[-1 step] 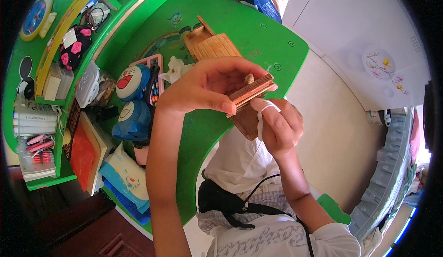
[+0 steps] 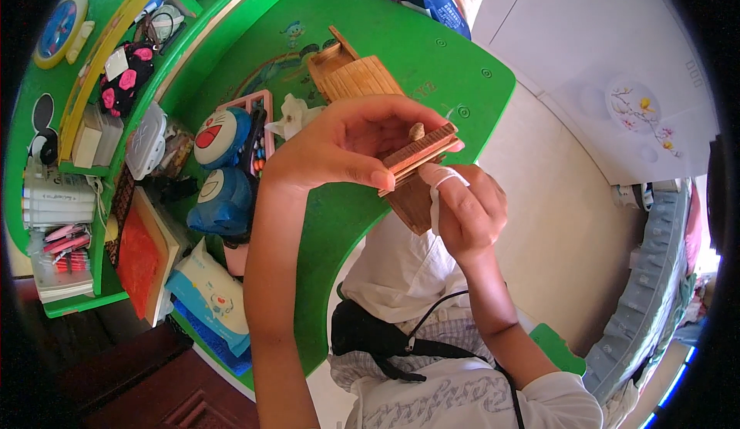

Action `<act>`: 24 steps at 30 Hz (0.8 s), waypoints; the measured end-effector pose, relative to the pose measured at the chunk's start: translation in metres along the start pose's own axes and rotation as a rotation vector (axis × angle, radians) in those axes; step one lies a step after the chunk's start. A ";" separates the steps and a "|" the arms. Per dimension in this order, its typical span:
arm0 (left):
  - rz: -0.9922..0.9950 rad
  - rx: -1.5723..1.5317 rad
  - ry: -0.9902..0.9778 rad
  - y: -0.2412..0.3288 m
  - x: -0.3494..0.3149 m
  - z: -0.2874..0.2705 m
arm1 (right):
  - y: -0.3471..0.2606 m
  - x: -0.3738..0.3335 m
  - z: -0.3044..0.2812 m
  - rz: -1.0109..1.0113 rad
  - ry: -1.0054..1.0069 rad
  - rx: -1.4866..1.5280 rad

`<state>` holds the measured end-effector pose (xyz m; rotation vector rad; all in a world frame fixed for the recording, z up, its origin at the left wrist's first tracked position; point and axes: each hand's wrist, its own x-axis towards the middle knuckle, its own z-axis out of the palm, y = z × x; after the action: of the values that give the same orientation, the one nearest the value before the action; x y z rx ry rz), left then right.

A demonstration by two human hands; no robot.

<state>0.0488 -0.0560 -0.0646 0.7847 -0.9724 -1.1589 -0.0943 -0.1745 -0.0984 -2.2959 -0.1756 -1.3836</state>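
Note:
My left hand (image 2: 331,148) arches over a small brown wooden piece (image 2: 420,154) with a ridged edge and a little knob, gripping it between thumb and fingers. Its slatted brown side (image 2: 412,204) slants down below. From the right, my right hand (image 2: 476,211) is closed on a white wipe (image 2: 442,178), which wraps over the index finger and presses against the piece just under its edge. Behind my left hand, a slatted wooden box (image 2: 358,78) with an open compartment rests on the green desk (image 2: 370,20); my hand covers its near end.
Left on the desk are a crumpled white wipe (image 2: 294,117), two blue-and-white cartoon figures (image 2: 220,137), a pink tray (image 2: 266,105) and a blue-white wipes pack (image 2: 206,290). A crowded green shelf (image 2: 185,67) lines the left. The desk's curved edge (image 2: 343,267) runs beside my body.

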 end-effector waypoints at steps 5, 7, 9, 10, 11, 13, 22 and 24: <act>0.012 -0.006 0.003 -0.001 0.000 0.001 | 0.002 -0.002 -0.002 0.019 0.011 -0.038; 0.014 -0.004 -0.001 -0.001 0.001 0.001 | 0.003 -0.002 -0.001 0.018 0.014 -0.039; 0.029 -0.007 0.017 -0.002 0.001 0.001 | 0.003 -0.003 -0.001 0.016 0.017 -0.040; 0.031 -0.005 0.017 -0.003 0.001 0.001 | 0.003 -0.004 -0.001 0.039 0.038 -0.060; 0.029 -0.003 0.020 -0.004 0.000 0.000 | 0.003 -0.005 -0.001 0.062 0.058 -0.080; 0.028 0.000 0.022 -0.003 -0.001 0.000 | 0.005 -0.011 -0.004 0.104 0.064 -0.113; 0.025 0.027 0.039 -0.003 0.000 0.001 | 0.003 -0.006 -0.001 0.053 0.105 -0.030; 0.023 0.043 0.040 -0.003 0.000 0.001 | 0.003 -0.003 0.000 0.029 0.075 -0.019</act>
<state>0.0470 -0.0565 -0.0675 0.8261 -0.9738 -1.1013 -0.0946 -0.1770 -0.1018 -2.2486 -0.1055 -1.4607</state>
